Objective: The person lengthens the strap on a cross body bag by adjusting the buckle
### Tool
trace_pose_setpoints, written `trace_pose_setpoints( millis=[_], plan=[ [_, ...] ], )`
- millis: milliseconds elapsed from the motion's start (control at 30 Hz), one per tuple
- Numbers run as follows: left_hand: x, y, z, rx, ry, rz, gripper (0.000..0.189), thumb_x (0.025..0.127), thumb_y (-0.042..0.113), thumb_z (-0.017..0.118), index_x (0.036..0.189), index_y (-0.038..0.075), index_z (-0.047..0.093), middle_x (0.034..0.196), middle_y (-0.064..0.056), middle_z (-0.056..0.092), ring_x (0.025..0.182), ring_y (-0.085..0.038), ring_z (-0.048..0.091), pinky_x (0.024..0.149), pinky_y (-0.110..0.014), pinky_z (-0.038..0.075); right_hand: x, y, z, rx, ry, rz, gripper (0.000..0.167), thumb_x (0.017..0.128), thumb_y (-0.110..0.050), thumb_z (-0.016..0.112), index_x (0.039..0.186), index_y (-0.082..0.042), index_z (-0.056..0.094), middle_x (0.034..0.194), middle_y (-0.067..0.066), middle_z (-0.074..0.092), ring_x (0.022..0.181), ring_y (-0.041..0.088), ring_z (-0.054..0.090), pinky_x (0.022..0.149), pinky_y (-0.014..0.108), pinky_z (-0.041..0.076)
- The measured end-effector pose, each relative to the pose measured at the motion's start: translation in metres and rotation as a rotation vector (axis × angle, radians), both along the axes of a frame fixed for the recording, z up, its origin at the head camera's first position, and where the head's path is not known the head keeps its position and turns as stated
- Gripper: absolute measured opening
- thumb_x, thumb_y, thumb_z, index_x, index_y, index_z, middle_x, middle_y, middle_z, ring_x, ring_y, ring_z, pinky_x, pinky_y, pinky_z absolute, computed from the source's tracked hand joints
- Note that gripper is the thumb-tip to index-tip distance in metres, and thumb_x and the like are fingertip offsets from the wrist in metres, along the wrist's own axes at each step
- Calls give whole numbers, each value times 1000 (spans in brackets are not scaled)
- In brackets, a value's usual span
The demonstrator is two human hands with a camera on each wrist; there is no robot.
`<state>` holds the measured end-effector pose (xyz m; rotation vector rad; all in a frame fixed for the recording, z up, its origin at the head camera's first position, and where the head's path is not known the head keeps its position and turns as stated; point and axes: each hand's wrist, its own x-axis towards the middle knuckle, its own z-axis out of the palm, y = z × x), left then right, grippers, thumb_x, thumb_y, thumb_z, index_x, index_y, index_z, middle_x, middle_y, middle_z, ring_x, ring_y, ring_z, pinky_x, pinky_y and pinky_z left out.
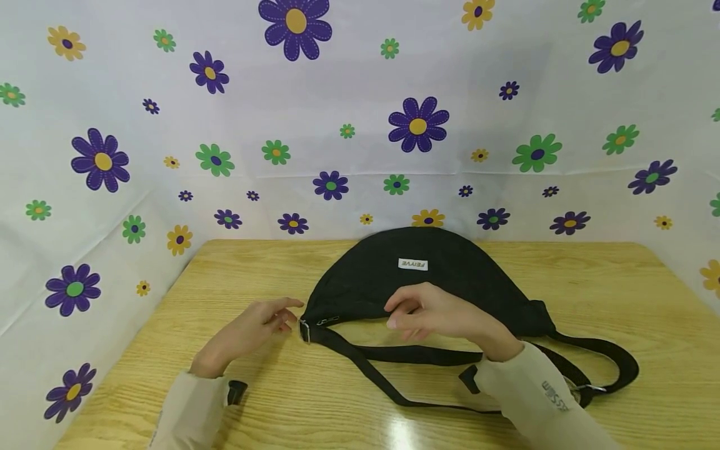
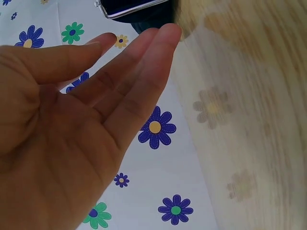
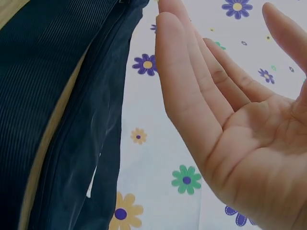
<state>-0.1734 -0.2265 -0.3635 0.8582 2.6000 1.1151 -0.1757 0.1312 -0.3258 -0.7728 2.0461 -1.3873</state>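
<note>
A black waist bag point(image 1: 371, 281) with a small white label lies on the table, its curved edge toward the back. My left hand point(image 1: 255, 331) is beside the bag's left corner, near the metal strap buckle point(image 1: 305, 330); its fingers are loosely bent and hold nothing. In the left wrist view the buckle point(image 2: 136, 8) shows just past the fingertips. Over the bag's front edge hovers my right hand point(image 1: 435, 312), fingers relaxed, with nothing in the palm. The right wrist view has the bag point(image 3: 91, 139) to the left of that hand, apart from it.
The bag's black strap point(image 1: 388, 384) loops across the front of the wooden table point(image 1: 270, 400) and passes by the right sleeve. A strap loop with a metal slider point(image 1: 593, 388) lies at the right. Flower-printed white cloth point(image 1: 349, 94) hangs behind the table and along its sides.
</note>
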Motion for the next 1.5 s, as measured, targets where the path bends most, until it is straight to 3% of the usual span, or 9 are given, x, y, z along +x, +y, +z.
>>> trace_pose_setpoints(
  millis=[300, 567, 800, 1067, 1333, 1500],
  plan=[
    [-2, 2, 0, 51, -88, -7, 37, 101, -17, 37, 136, -18, 48, 99, -19, 69, 93, -35, 69, 82, -39, 58, 2, -13, -2, 21, -17, 5, 44, 99, -17, 65, 128, 16, 54, 104, 21, 69, 86, 30, 72, 75, 39, 59],
    [2, 2, 0, 78, -159, 9, 39, 101, -16, 36, 139, -17, 46, 99, -17, 68, 95, -32, 68, 84, -38, 57, 3, -25, -7, 41, -70, 16, 44, 98, -15, 65, 128, 14, 54, 104, 15, 69, 89, 29, 72, 74, 40, 60],
    [-1, 2, -4, 48, -133, -20, 42, 98, -20, 35, 136, -13, 54, 96, -15, 70, 89, -28, 66, 81, -35, 58, 3, -36, -11, 69, -99, 15, 43, 98, -15, 67, 129, 13, 55, 103, 9, 69, 90, 29, 72, 76, 40, 60],
    [-2, 1, -5, 37, -128, -31, 42, 98, -19, 38, 134, -10, 57, 98, -14, 71, 89, -26, 67, 81, -35, 58, 5, -44, -12, 73, -87, 35, 32, 97, -13, 68, 117, 11, 61, 94, 10, 70, 86, 29, 72, 73, 38, 60],
    [-2, 1, -4, 18, -82, -55, 39, 96, -18, 48, 132, -8, 60, 93, -10, 72, 86, -23, 69, 77, -34, 58, 4, -49, -16, 109, -104, 20, 27, 95, -11, 70, 115, 6, 64, 93, 7, 70, 84, 25, 70, 73, 39, 59],
    [-3, 3, -6, -5, -30, -79, 37, 97, -15, 51, 132, -6, 60, 91, -7, 73, 83, -21, 69, 73, -33, 57, 1, -54, -19, 132, -130, 14, 28, 92, -1, 72, 118, 5, 64, 96, 8, 68, 83, 20, 68, 70, 38, 60]
  ],
)
